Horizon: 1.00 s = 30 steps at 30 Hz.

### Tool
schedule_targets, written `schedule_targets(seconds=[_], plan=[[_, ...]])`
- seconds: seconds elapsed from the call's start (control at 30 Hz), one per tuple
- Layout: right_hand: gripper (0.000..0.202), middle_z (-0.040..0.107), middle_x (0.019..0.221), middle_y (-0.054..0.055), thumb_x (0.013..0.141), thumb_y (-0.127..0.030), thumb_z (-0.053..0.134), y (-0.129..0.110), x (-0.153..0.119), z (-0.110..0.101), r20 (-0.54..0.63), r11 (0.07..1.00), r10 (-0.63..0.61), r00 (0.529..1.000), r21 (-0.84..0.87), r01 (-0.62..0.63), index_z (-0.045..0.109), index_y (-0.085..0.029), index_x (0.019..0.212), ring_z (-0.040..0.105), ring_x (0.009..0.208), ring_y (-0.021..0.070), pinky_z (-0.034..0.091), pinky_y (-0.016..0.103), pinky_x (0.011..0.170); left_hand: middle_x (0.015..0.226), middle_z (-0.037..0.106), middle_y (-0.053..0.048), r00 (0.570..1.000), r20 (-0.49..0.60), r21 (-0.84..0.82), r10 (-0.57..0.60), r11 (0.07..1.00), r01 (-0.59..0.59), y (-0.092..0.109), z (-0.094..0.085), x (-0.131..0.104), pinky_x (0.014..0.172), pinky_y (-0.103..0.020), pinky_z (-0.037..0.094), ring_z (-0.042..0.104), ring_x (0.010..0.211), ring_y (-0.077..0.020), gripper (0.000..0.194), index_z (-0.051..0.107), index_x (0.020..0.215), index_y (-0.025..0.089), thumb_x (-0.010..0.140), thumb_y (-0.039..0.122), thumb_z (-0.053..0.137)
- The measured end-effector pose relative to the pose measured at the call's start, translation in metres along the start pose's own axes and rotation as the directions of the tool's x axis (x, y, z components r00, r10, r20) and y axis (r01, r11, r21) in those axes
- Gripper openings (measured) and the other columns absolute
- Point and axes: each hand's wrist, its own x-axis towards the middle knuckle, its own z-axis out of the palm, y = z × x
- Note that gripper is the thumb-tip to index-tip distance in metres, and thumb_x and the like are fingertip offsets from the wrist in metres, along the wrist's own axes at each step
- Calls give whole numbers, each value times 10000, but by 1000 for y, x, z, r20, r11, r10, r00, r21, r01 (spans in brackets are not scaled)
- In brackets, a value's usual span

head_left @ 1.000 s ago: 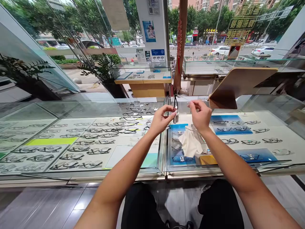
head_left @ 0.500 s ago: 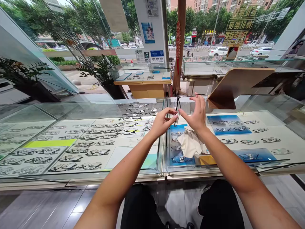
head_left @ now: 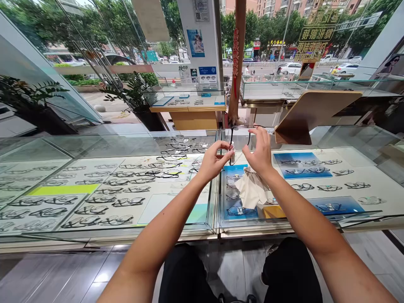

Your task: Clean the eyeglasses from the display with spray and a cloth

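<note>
A pair of dark-framed eyeglasses is held up above the glass counter, its two temples spread apart. My left hand pinches the frame on the left between thumb and fingers. On the other side, my right hand has the second temple between its thumb and raised fingers; exactly where they touch it is hard to make out. Below my right hand, a crumpled cream cloth lies on the counter top.
The glass display counter holds rows of eyeglasses on both sides, some on blue panels. A wooden-backed stand, likely a mirror, rises on the counter at right. Farther off are another display case, a wooden post and potted plants.
The temples of the eyeglasses have spread apart, one moving right with my right hand's fingers. My left hand has stayed almost in place. The cloth has not moved.
</note>
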Motion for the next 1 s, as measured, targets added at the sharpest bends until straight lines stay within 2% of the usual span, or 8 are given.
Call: schedule_targets(seconds=[0.23, 0.4, 0.5, 0.63, 0.7, 0.77, 0.9, 1.0], plan=[[337, 657, 1452, 155, 763, -82, 597, 4, 0, 1, 26, 998, 26, 999, -51, -25, 601, -254, 1052, 568, 1390, 367, 476, 599, 1177, 1203, 707, -110, 998, -67, -23, 16, 1000, -18, -7, -3, 2, 779, -300, 621, 678, 1157, -253, 316, 665, 1088, 223, 982, 503, 763], [336, 669, 1408, 151, 725, -51, 574, 5, -2, 2, 74, 998, 37, 997, -52, -33, 571, -256, 993, 578, 1359, 363, 465, 582, 1154, 1202, 706, -112, 985, -170, -87, 35, 995, -51, -8, -8, 5, 803, -312, 616, 688, 1122, -245, 363, 665, 1098, 222, 975, 545, 776], [340, 683, 1358, 147, 729, -53, 572, 1, -3, 2, 97, 999, 36, 995, -36, -33, 588, -256, 1001, 587, 1341, 363, 468, 572, 1140, 1216, 693, -116, 986, -159, -76, 45, 995, -58, -8, -8, 5, 808, -307, 614, 683, 1144, -249, 363, 673, 1105, 224, 978, 550, 771], [198, 739, 1268, 123, 847, -166, 651, -8, -1, -1, 109, 992, -30, 994, 123, 16, 678, -253, 1023, 635, 1276, 345, 470, 547, 1144, 1298, 645, -122, 987, -147, -63, 67, 995, -77, -9, -6, 4, 823, -297, 616, 648, 1276, -276, 344, 679, 1093, 232, 968, 535, 786], [140, 776, 1209, 96, 935, -259, 673, -13, -1, -1, 145, 965, -68, 987, 260, 28, 741, -258, 1057, 671, 1216, 315, 485, 520, 1129, 1321, 627, -119, 987, -146, -69, 71, 994, -81, -10, -5, 4, 833, -297, 616, 652, 1273, -268, 339, 678, 1102, 236, 966, 525, 792], [177, 800, 1191, 78, 1002, -348, 669, -17, -2, 1, 194, 930, -59, 979, 367, -17, 792, -271, 1105, 689, 1193, 290, 494, 501, 1122, 1311, 627, -113, 990, -128, -76, 64, 994, -74, -10, -3, 3, 850, -303, 615, 675, 1225, -250, 347, 670, 1116, 236, 967, 523, 794], [277, 809, 1196, 75, 1024, -487, 688, -20, -6, 7, 226, 881, 39, 973, 452, -140, 843, -299, 1157, 690, 1197, 280, 503, 498, 1116, 1301, 672, -109, 994, -103, -135, 30, 990, -43, -12, 2, 2, 884, -314, 609, 710, 1197, -238, 430, 565, 1063, 239, 934, 550, 833], [309, 812, 1160, 74, 1000, -557, 716, -20, -7, 10, 208, 852, 73, 975, 496, -169, 866, -302, 1087, 701, 1163, 282, 498, 507, 1119, 1303, 692, -97, 997, -81, -227, 14, 973, -32, -12, 6, 3, 903, -325, 609, 730, 1175, -219, 555, 422, 1016, 260, 901, 570, 869]])
